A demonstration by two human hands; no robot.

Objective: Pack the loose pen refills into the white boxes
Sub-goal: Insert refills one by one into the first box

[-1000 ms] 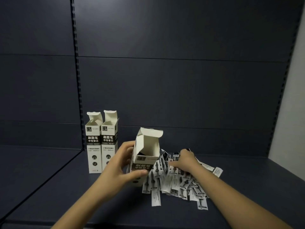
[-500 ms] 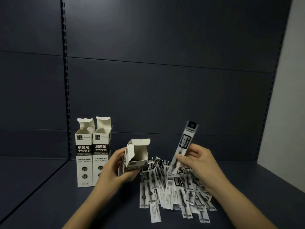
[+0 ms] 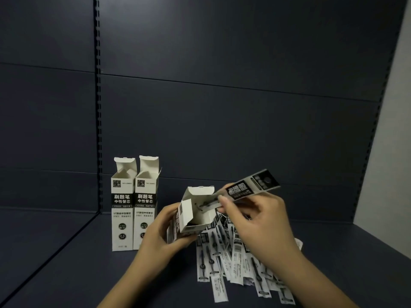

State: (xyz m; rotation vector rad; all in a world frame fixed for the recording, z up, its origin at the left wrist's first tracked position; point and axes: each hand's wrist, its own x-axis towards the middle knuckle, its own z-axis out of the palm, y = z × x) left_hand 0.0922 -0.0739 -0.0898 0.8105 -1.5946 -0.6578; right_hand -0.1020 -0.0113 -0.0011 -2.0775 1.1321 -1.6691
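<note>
My left hand (image 3: pixel 159 235) grips a white box (image 3: pixel 195 215) tilted toward me, its top flaps open. My right hand (image 3: pixel 255 218) pinches one packaged pen refill (image 3: pixel 244 190) that slants down to the left, its lower tip inside the box's mouth. A heap of loose refills (image 3: pixel 235 261) in white and black sleeves lies on the shelf under my right hand and forearm. Two more white boxes (image 3: pixel 133 205) stand upright side by side at the left with their lids open.
The dark blue shelf floor (image 3: pixel 77 274) runs to a dark back panel (image 3: pixel 222 130) with a slotted upright at the left. A pale wall (image 3: pixel 389 152) closes the right side.
My right hand picked one refill from the heap, raised it, then tipped it leftward into the box's mouth. My left hand lifted and tilted the box toward me.
</note>
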